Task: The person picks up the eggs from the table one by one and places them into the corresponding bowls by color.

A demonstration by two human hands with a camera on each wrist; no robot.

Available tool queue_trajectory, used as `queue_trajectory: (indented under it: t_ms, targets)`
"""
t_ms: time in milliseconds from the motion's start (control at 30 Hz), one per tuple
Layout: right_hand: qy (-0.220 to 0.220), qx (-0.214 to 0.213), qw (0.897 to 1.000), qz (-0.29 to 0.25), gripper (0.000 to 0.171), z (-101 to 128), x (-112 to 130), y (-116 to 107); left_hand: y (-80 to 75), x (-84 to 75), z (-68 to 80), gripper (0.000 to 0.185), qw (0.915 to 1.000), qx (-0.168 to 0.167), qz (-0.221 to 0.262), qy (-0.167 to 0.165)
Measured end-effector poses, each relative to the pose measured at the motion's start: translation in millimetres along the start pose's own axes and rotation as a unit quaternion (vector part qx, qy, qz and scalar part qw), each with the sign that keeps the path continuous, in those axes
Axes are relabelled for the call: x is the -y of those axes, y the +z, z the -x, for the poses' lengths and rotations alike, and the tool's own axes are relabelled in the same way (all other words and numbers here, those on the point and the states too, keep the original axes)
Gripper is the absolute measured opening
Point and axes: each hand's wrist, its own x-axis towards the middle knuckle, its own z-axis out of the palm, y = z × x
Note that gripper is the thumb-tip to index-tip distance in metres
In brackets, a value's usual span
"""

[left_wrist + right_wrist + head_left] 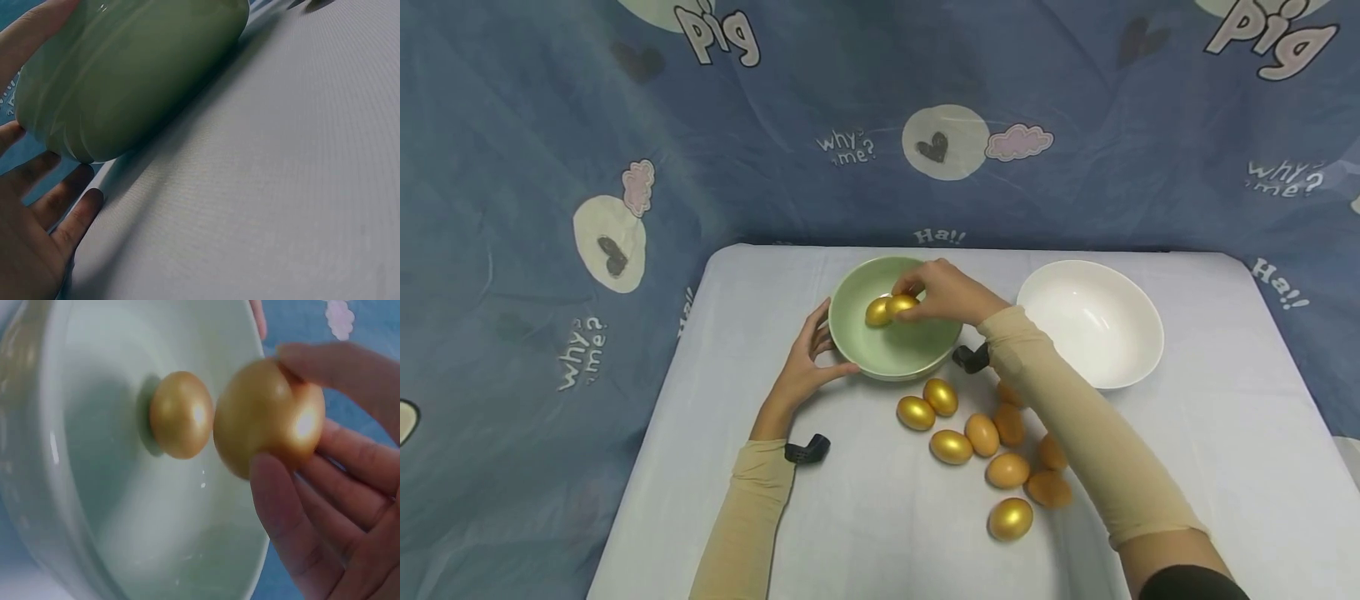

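Note:
My right hand (946, 293) is over the green bowl (891, 354) and pinches a golden egg (256, 419) between thumb and fingers. A second golden egg (181, 415) lies on the bottom of that bowl, right beside the held one. At the bowl's left side, my left hand (808, 358) rests its spread fingers and thumb against the outer wall. The left wrist view shows its fingertips (94, 199) low by the bowl's base, fingers fairly straight. Nearest to the bowl on the table lie two more golden eggs, one (916, 412) slightly left of the other (941, 397).
A white bowl (1090, 321) stands on the right, partly behind my right forearm. Below the green bowl, several brown eggs (1008, 471) and golden eggs (1010, 519) lie loose on the white tablecloth (865, 517). My right sleeve overlaps some. A blue patterned cloth (820, 192) hangs behind.

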Motion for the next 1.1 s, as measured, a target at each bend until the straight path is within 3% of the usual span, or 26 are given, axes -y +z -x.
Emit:
queue_trajectory:
  t_ms: [367, 633, 833, 1100]
  targets:
    - [0.048, -0.018, 0.999, -0.012, 0.035, -26, -4, 4, -0.4, -1.9, -0.7, 0.121, 0.9999, -0.001, -0.006, -0.014]
    - [0.066, -0.033, 0.997, 0.013, 0.036, -36, -13, 7, 0.8, -26.5, 2.8, 0.117, 0.9997, 0.008, 0.006, -0.021]
    - [0.086, -0.045, 0.994, 0.050, 0.027, -43, -18, 12, 0.2, -6.1, -0.2, 0.120, 0.9998, 0.005, 0.004, -0.021]
    - [0.120, -0.044, 0.985, 0.112, 0.020, -51, -17, 19, -0.4, -1.3, -0.6, 0.117, 1.0000, 0.003, -0.005, -0.006]
